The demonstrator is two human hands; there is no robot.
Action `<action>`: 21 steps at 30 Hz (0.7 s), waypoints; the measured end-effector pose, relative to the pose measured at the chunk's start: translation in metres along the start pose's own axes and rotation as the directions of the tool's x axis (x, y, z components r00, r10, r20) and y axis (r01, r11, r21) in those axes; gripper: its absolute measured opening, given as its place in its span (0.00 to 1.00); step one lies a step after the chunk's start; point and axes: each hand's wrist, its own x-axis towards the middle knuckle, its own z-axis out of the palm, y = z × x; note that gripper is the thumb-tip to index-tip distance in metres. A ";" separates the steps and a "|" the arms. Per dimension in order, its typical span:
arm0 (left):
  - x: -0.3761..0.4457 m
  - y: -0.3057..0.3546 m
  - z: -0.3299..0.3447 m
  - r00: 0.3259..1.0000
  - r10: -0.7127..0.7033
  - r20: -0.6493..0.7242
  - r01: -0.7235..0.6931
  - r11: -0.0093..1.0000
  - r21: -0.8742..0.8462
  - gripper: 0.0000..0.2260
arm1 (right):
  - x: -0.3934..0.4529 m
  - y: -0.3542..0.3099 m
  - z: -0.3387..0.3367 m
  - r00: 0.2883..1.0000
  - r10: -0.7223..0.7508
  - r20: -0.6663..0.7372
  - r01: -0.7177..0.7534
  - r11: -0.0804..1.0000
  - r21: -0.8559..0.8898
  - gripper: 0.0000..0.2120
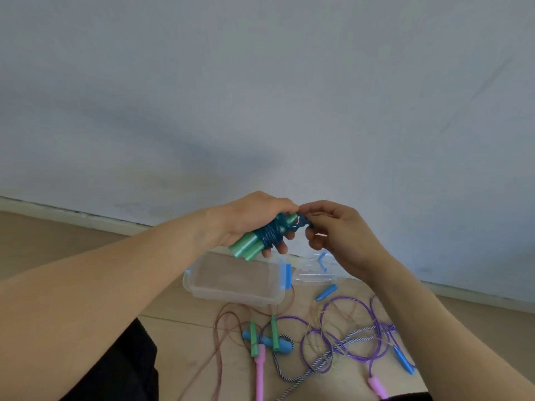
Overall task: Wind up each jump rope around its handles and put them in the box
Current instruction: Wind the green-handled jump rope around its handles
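My left hand (pixel 254 218) grips two green handles (pixel 246 248) held side by side, with a dark blue rope (pixel 270 234) wound around their middle. Just to the right, my right hand (pixel 335 230) pinches the free end of that blue rope at the handles' far tips. Both hands hang in the air above a clear plastic box (pixel 231 280) with blue latches, which stands open on the floor with nothing visible in it. Its clear lid (pixel 314 267) lies to the right of it.
Loose ropes lie tangled on the wooden floor in front of the box: a purple rope (pixel 347 337), a striped cord (pixel 327 357), a thin brown rope (pixel 228 322), plus pink handles (pixel 260 369), blue handles (pixel 326 292) and green handles (pixel 274 332). A wall rises close behind.
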 end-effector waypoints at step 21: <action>-0.023 -0.075 -0.101 0.960 0.064 -0.273 0.135 0.749 0.648 0.13 | 0.111 0.185 0.126 0.864 0.381 -0.328 -0.385 0.921 0.057 0.09</action>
